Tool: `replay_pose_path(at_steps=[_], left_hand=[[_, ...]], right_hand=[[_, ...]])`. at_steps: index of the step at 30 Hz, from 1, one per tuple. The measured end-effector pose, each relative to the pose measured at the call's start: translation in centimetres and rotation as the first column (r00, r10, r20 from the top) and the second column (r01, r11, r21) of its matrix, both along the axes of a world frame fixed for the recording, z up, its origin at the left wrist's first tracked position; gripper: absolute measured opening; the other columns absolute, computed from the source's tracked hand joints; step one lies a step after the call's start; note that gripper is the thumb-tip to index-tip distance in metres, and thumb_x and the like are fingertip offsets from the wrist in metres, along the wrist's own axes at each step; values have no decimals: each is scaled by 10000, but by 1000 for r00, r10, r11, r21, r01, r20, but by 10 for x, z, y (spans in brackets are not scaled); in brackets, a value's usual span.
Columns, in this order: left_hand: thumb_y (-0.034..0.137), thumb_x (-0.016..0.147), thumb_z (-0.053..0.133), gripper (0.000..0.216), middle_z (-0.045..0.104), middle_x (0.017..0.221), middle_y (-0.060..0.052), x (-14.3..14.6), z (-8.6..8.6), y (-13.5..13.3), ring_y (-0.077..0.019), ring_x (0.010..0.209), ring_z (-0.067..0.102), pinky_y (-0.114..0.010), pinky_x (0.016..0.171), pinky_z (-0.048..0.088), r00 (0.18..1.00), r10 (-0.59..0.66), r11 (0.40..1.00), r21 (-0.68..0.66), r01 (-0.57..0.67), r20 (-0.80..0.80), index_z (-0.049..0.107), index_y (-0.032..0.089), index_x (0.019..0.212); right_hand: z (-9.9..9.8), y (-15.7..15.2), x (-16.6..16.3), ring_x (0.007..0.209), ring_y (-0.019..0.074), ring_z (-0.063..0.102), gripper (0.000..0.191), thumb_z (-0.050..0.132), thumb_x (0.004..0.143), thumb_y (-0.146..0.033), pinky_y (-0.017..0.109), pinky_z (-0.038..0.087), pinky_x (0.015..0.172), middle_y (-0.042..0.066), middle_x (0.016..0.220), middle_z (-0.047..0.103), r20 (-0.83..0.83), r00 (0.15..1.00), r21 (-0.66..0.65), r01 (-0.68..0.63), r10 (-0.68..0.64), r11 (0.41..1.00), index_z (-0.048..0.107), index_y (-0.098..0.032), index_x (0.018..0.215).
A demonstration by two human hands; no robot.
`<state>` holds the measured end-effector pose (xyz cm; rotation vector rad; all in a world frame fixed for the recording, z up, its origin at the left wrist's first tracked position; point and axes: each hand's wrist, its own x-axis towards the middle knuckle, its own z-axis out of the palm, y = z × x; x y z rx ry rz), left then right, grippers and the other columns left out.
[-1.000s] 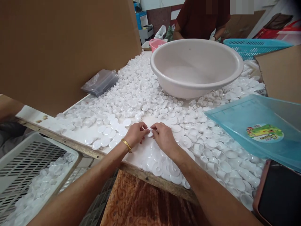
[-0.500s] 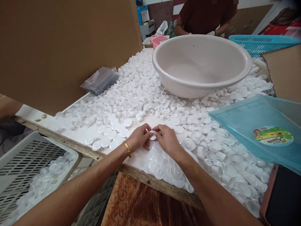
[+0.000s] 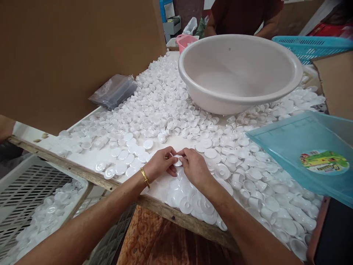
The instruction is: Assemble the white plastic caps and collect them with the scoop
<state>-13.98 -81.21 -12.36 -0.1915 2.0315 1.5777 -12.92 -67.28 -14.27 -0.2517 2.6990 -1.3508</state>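
My left hand (image 3: pixel 160 163), with a gold bangle on its wrist, and my right hand (image 3: pixel 194 167) meet near the table's front edge. Both pinch one small white plastic cap (image 3: pixel 178 161) between their fingertips. Around them the white table (image 3: pixel 91 158) is covered with a heap of small white plastic caps (image 3: pixel 165 110). Flat white discs (image 3: pixel 193 200) lie just under my right wrist, and more discs (image 3: pixel 124 162) lie left of my left hand.
A big pale basin (image 3: pixel 239 70) stands on the caps at the back. A teal plastic lid (image 3: pixel 306 154) lies at right, a clear bag (image 3: pixel 114 90) at left by a cardboard wall (image 3: pixel 68 51). A grey crate (image 3: pixel 41 206) with caps sits below left. Another person (image 3: pixel 245 16) stands behind the basin.
My hands stay together on the cap, with only small finger movement. The view has tilted and shifted slightly.
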Motion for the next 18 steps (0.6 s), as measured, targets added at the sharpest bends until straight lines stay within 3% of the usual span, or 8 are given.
replay_pose_path(at_steps=[7,11,14,18], left_hand=[[149,782,503,25,523,440,33,1,-4,-1,-113,350,507,-210,361,441,995,94,995,-23,-95,-27,482,147,796],[139,777,504,20,528,445,34,0,-4,-1,-100,335,488,-186,340,407,992,95,990,-97,-102,-79,488,150,775],[150,783,515,32,554,471,23,1,-4,0,-116,389,539,-206,384,451,994,94,992,-85,-98,-48,483,152,784],[166,767,566,96,540,445,37,2,-2,2,-119,383,545,-216,398,468,996,72,991,-106,-76,-43,471,153,774]], right_hand=[[0,2,1,894,148,552,268,445,824,-89,284,417,814,80,975,605,3,999,-22,-37,38,999,570,-148,1053],[0,2,3,895,153,567,436,546,774,-112,294,433,816,81,1033,599,57,994,-42,-87,89,995,484,-163,1202],[-3,0,5,935,178,548,562,581,736,-108,310,433,820,101,1082,565,-3,994,29,-113,113,993,420,-154,1272],[-9,-5,7,1016,193,495,542,485,767,-71,327,408,860,104,1078,556,-128,985,130,-99,116,986,390,-155,1294]])
